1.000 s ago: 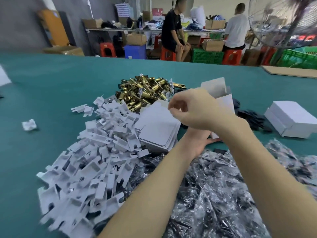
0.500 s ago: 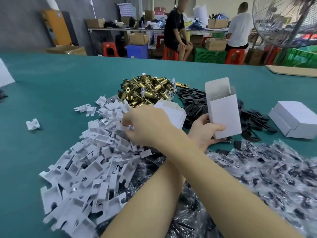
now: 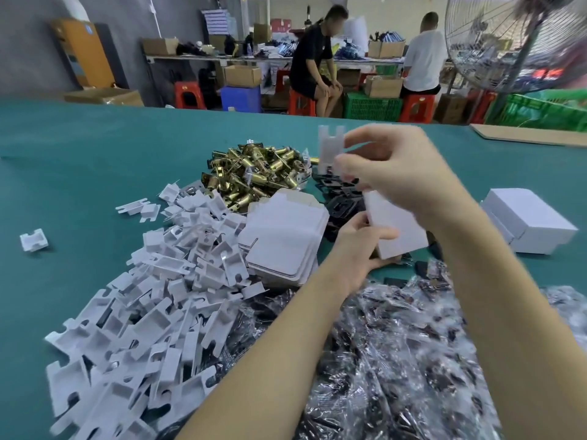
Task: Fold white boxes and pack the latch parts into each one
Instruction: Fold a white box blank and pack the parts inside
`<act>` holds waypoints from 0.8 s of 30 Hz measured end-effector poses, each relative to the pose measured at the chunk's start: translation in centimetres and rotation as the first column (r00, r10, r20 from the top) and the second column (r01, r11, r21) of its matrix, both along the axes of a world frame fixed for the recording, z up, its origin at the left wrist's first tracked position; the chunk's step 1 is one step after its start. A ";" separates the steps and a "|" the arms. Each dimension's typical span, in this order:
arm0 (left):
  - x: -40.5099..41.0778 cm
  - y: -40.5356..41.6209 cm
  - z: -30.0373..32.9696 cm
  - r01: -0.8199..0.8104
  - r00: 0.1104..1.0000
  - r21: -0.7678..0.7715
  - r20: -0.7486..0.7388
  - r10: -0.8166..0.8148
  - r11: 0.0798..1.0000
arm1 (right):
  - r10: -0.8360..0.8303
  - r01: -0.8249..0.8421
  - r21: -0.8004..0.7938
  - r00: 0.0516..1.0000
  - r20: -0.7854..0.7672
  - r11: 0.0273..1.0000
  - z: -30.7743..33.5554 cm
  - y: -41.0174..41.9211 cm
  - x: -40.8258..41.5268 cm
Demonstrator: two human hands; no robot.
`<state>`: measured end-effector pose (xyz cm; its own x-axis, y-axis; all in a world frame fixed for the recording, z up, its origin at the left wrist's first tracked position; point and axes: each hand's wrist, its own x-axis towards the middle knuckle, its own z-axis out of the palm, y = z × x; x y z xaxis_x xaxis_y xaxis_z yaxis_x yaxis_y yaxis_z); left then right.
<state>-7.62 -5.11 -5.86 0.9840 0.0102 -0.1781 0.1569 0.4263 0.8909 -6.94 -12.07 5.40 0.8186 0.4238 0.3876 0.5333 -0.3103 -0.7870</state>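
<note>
My left hand point(image 3: 359, 246) grips an upright folded white box point(image 3: 397, 227) at its lower left side, just above the green table point(image 3: 95, 160). My right hand point(image 3: 390, 166) is above the box and pinches a white card insert point(image 3: 330, 150) that stands upright over the box's open top. A pile of brass latch parts point(image 3: 254, 176) lies behind a stack of flat white box blanks point(image 3: 282, 239). Black plates point(image 3: 336, 198) lie beside the latches.
A wide heap of white card inserts point(image 3: 149, 312) covers the table's left front. Clear bags of dark parts point(image 3: 397, 360) fill the right front. Finished white boxes point(image 3: 530, 223) stand at the right. One stray insert point(image 3: 33, 239) lies far left. Two people sit beyond the table.
My right hand left the insert heap and rose to the right with one white insert, now above the box. My left hand still holds the box in about the same place.
</note>
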 end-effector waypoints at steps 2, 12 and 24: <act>0.2 -0.1 -0.1 -0.004 1.000 -0.003 0.011 0.004 1.000 | -0.082 0.082 -0.010 0.997 -0.005 0.997 0.5 -3.6 0.8; 0.4 -0.5 -0.7 -0.065 0.989 0.119 0.143 0.048 0.991 | -0.206 0.237 -0.160 0.960 0.191 0.958 1.0 -9.0 2.1; 0.6 -0.3 -1.1 -0.061 0.986 0.096 0.161 0.045 0.994 | -0.268 0.383 -0.194 0.856 0.442 0.903 0.4 -8.1 2.3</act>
<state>-7.06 -5.46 -6.97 0.9972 0.0729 -0.0160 -0.0096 0.3378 0.9412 -4.65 -20.21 5.81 0.7284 0.2929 0.6194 0.6108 -0.6872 -0.3934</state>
